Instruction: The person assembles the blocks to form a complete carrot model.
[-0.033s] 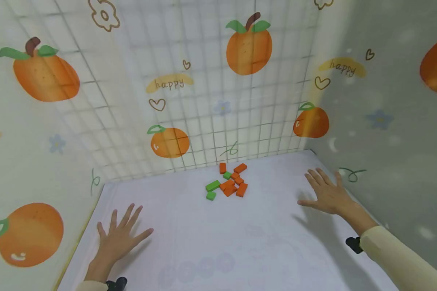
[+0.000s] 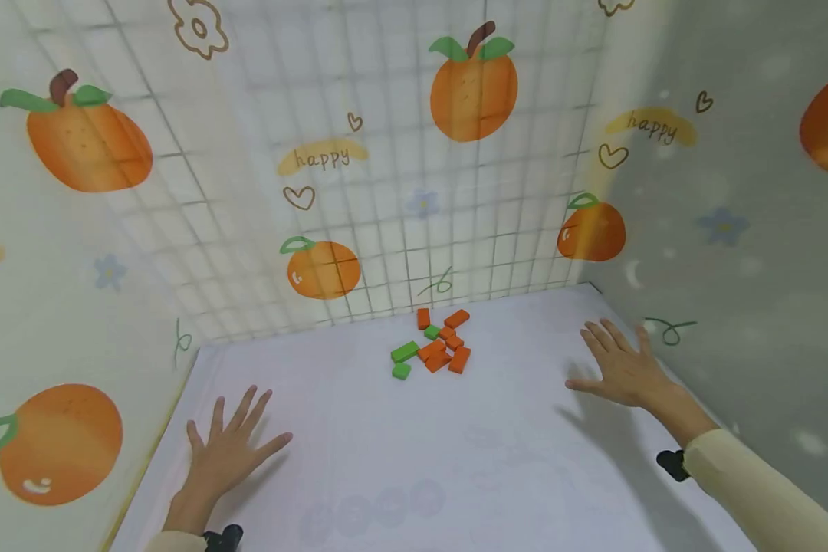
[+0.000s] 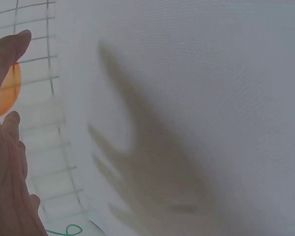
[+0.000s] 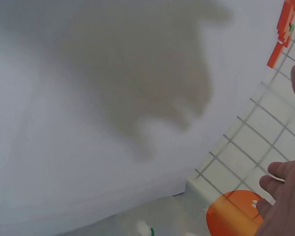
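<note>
A small heap of orange blocks (image 2: 443, 344) and a few green blocks (image 2: 404, 352) lies on the white tabletop (image 2: 414, 460) near the back wall. My left hand (image 2: 229, 445) hovers flat over the table's front left, fingers spread, holding nothing. My right hand (image 2: 621, 368) is spread the same way at the right, close to the side wall, also holding nothing. Both hands are well apart from the blocks. In the left wrist view my left hand (image 3: 7, 147) casts its shadow on the cloth. The right wrist view catches the orange blocks (image 4: 284, 29) at its top right corner.
Walls (image 2: 386, 169) printed with oranges and a grid pattern close the table in at the back, left and right. A black wrist strap (image 2: 671, 464) sits at the cuff of my cream right sleeve (image 2: 752, 491).
</note>
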`<state>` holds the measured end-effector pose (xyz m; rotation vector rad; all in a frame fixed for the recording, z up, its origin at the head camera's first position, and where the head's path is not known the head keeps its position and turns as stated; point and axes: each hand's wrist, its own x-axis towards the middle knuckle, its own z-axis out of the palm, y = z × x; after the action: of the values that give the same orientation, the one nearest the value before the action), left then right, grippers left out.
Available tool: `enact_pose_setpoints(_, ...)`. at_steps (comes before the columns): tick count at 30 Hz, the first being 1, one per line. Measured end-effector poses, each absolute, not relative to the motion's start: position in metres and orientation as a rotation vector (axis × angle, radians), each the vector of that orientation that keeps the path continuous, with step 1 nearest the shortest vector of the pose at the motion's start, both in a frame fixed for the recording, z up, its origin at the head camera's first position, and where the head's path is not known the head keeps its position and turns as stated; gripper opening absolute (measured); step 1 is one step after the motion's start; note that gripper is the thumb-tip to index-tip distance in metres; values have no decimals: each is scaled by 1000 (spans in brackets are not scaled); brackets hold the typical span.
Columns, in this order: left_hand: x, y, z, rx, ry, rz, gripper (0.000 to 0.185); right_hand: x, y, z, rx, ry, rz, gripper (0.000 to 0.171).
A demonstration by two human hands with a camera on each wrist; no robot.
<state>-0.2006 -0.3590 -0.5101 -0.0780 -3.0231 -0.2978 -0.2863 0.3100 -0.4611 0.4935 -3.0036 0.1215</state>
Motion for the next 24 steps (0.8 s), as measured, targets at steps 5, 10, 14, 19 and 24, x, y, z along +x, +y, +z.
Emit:
enact_pose_setpoints(5,-203,-356,-511,-81,-3028,-306,95,-286,298,-462,522,-2998,156,111)
enact_pose_setpoints(10,-209,-350,-511,-117,-2989,-337,92,-286,265,-465,587,-2939,190,99)
enact_pose_setpoints(14,-227,-336,-515,-184,-2935,-346,85,-292,234,-472,631,-2898,255,88)
enact_pose_setpoints(19,-256,-299,-513,-306,-2888,-490,71,-304,202,-481,661,-2867,365,77)
enact_pose_setpoints(24,-280,-260,-501,-394,-2919,-609,69,-321,175,-488,667,-2869,432,72)
